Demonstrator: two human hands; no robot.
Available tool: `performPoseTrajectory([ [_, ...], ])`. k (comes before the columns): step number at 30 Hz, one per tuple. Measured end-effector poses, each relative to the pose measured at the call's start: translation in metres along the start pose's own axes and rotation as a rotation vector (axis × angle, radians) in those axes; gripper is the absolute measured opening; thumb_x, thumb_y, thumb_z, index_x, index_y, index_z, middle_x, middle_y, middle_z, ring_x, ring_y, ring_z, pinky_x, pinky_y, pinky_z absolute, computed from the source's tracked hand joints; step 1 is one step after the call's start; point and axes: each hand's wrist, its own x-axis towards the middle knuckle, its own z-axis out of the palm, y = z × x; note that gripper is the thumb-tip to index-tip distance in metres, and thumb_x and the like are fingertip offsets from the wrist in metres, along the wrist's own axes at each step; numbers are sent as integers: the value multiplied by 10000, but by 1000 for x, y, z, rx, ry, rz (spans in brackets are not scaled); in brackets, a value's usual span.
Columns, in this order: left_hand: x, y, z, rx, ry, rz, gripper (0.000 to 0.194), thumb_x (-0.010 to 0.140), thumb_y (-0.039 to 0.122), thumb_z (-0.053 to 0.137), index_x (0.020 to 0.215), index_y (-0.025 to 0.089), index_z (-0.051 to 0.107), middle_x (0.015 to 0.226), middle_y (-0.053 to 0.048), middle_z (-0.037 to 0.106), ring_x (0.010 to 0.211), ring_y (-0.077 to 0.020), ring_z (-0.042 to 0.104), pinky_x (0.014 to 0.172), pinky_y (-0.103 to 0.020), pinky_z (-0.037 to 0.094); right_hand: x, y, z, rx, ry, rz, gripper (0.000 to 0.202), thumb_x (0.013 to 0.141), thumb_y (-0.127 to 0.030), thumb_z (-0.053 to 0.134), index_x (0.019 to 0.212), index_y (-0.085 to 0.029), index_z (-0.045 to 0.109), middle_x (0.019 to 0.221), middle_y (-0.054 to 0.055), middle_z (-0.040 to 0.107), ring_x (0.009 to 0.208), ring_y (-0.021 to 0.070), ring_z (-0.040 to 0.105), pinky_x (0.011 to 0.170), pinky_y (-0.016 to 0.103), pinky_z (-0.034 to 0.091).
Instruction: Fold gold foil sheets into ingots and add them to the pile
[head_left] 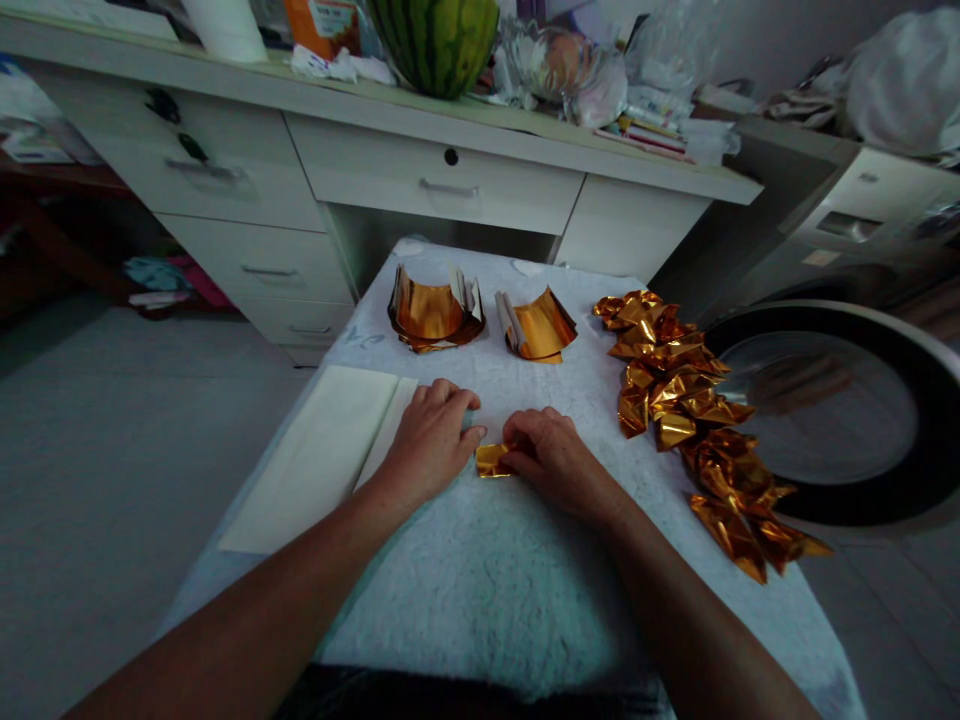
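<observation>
My right hand (551,455) pinches a small folded piece of gold foil paper (492,461) at the middle of the cloth-covered table. Just left of the foil, my left hand (431,435) has its fingers curled, its fingertips near the foil's left end; whatever they hold, if anything, is too small to make out. Beneath and beside the left hand lies a folded white paper sheet (319,450). Two curved stacks of gold foil sheets, a left one (429,312) and a right one (541,326), rest beyond the hands. Folded gold foil pieces (675,400) form a heap at the right.
Behind the table, a white desk (375,110) with drawers carries a watermelon (435,40), a paper roll (225,28) and plastic bags. A washing machine (855,215) stands at the right, its round door (832,410) open beside the table edge.
</observation>
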Motion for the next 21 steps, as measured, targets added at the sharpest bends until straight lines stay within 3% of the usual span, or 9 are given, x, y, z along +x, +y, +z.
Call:
performPoseTrajectory([
  [11,1,4,3,-12,-22,-56,89,811,259,683,870,198,655,1024,-66,572,979,-268,489,876,-413,408,0,2,2,-14,-1,0,115,806,-151,700,820,-190,593,748,-11,595,774,158,458,714,287,251],
  [16,3,0,2,-185,-49,0,48,821,209,628,822,214,581,872,-24,621,896,-236,526,822,-377,410,0,1,2,-6,8,-6,131,803,-129,695,817,-192,580,730,-22,596,769,155,461,720,286,252],
  [21,4,-1,-1,-379,-70,-13,156,812,135,557,940,224,562,826,-2,643,824,-199,595,752,-324,449,1,0,2,-27,-17,-10,114,813,-98,663,808,-189,595,769,-15,617,794,159,475,737,292,263],
])
